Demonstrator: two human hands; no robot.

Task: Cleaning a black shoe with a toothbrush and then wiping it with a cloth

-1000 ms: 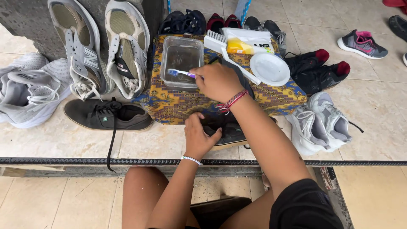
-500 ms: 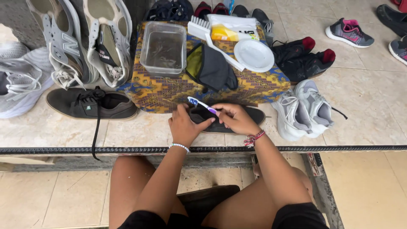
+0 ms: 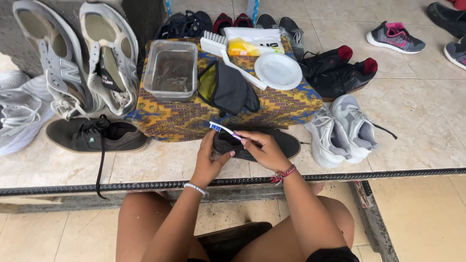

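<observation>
My left hand (image 3: pixel 209 162) grips the heel end of a black slip-on shoe (image 3: pixel 281 144) lying on the tiled floor in front of me. My right hand (image 3: pixel 264 149) holds a blue and white toothbrush (image 3: pixel 222 129), its bristle head over the shoe's heel. Just beyond the shoe lies a patterned yellow and blue cloth (image 3: pixel 170 119). On it stand a clear plastic tub of murky water (image 3: pixel 172 69), a dark insole or pouch (image 3: pixel 228 90), a white scrub brush (image 3: pixel 228 54), a white plate (image 3: pixel 278 71) and a yellow packet (image 3: pixel 250 47).
A matching black lace-up shoe (image 3: pixel 94 136) lies at the left. Grey trainers (image 3: pixel 73 58) lean on the wall at far left, white ones (image 3: pixel 19 114) beside them. Grey trainers (image 3: pixel 340 128) sit right, black and red shoes (image 3: pixel 340 70) behind. A ridged step edge (image 3: pixel 388 174) runs across.
A second ago my right hand held the toothbrush at the water tub; it has come back down to the black shoe. The dark insole now shows on the cloth.
</observation>
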